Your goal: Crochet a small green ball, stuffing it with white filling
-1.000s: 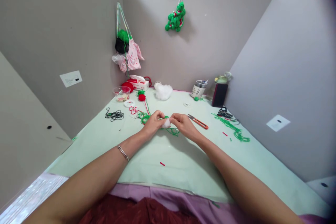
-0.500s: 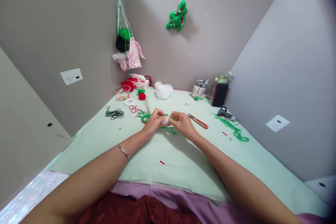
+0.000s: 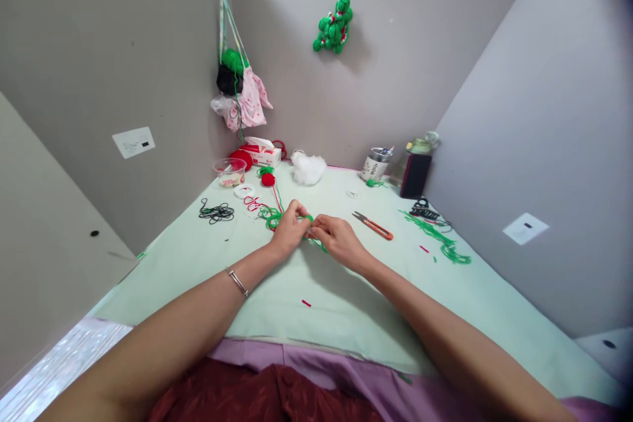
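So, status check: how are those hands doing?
Left hand: gripping small green piece, mostly hidden. Right hand: touching it, grip unclear. Loose green yarn beside left hand; orange snips lie apart.

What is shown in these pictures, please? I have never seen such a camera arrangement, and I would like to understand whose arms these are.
There is no machine here. A person works with two bare hands, and the camera is worn on that person's head, looking forward and down. So the arms enter from below, as if they were yours.

The left hand holds a small green piece; the right hand's fingertips meet it, but their exact hold is hidden.

On the pale green cover lie orange-handled snips, black cord, green strands and a red yarn ball. Farther back are white fluff, a tissue box and a tin.
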The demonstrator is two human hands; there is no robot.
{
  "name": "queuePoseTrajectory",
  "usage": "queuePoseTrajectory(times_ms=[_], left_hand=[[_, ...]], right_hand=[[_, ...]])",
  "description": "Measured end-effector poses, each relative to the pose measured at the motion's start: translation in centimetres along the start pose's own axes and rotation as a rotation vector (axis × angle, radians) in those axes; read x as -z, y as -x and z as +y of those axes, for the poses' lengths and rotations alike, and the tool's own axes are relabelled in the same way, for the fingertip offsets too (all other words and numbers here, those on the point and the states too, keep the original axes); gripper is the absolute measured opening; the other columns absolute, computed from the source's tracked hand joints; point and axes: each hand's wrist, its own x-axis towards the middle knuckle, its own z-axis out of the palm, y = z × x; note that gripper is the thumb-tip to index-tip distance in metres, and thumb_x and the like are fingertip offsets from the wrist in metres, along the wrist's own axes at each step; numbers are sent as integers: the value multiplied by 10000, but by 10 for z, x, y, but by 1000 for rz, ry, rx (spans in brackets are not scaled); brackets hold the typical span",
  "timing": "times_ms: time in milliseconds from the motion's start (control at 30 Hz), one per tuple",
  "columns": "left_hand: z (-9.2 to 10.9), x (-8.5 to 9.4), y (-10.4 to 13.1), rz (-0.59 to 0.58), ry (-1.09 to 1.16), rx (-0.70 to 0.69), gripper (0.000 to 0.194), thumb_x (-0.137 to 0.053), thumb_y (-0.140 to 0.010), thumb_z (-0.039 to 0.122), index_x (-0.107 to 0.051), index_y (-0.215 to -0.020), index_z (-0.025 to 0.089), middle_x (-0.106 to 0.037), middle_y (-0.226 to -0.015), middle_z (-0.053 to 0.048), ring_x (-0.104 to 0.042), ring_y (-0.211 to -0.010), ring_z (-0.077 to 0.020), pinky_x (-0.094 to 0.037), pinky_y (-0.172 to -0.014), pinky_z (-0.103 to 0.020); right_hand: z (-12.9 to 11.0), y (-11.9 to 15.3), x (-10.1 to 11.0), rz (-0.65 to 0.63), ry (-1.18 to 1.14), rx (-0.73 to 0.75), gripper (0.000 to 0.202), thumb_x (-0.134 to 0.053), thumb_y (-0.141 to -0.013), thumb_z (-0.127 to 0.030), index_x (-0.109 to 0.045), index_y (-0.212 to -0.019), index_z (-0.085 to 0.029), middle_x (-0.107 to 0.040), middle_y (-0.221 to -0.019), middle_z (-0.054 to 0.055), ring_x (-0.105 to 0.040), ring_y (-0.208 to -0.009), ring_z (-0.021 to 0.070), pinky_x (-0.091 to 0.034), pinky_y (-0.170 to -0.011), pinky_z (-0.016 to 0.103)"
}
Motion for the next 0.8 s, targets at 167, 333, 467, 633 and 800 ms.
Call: queuePoseTrajectory(times_ms=[167,333,467,633,800], left_hand=[[3,3,-1,5,-29,42,296,-663,-998,333,-651,-1231,152,-704,-1129,-78,-703,-893,-188,-625,-761,-362],[1,1,-1,-28,-38,69,308,-664,-995,343,-655,-1239,155,-701,-1175,-89,-706,-956,-210,-623,-818,-399],[1,0,0,-31,-28,75,294,-663,-996,341,-659,-1222,153,-705,-1146,-82,-704,-923,-198,-623,-789,-380],[2,-1,1,-18,13,89,296,-661,-998,340,-655,-1226,151,-705,-1134,-80,-704,-903,-192,-625,-769,-368],[0,-1,1,-4,42,120,322,-661,-997,345,-646,-1258,156,-698,-1183,-91,-706,-955,-210,-625,-812,-398]], right_hand=[[-3,-4,11,84,-19,50,185,-637,-876,-325,-679,-733,-216,-634,-732,15,-523,-706,179,-392,-708,303],[-3,-7,23,168,-119,123,235,-706,-841,-371,-641,-669,-225,-709,-1192,101,-559,-1173,271,-428,-964,391],[1,-10,23,133,-256,90,300,-591,-884,-409,-516,-666,-217,-740,-1030,116,-655,-919,227,-505,-786,366],[8,-14,21,117,-277,40,206,-583,-853,-396,-559,-936,-209,-708,-1018,83,-530,-593,120,-447,-564,288],[14,-12,15,57,-119,38,127,-647,-799,-328,-621,-830,-208,-630,-731,-16,-506,-643,137,-395,-620,267]])
